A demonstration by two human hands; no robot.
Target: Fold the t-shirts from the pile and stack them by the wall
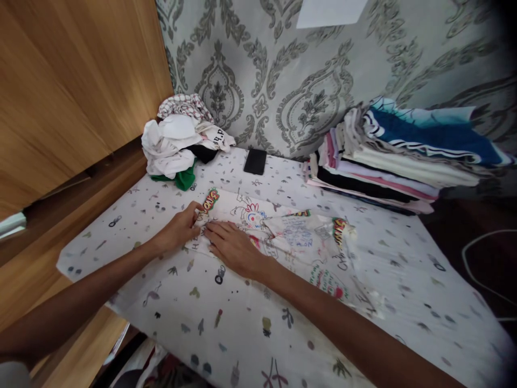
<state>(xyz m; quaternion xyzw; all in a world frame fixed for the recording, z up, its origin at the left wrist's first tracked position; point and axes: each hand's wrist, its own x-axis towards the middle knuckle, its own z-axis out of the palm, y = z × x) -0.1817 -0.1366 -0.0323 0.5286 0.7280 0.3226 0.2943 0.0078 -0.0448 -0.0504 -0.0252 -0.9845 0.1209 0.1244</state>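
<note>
A white garment (293, 231) with colourful drawings and lettering lies in a long folded strip across the patterned white cover. At its left end, my left hand (181, 229) has its fingers and thumb closed on the edge of the fabric. My right hand (234, 248) rests flat on the same end, fingers stretched out, close beside the left. The right forearm passes in front of the garment's lower edge. The other end of the garment, with wrinkled fabric, spreads out to the right.
A loose heap of clothes (173, 140) sits at the back left by the wooden cabinet (81, 70). A black phone (255, 161) lies near the wallpapered wall. At the back right stands a tall stack of folded clothes (388, 161). A white cable (480, 237) hangs at far right.
</note>
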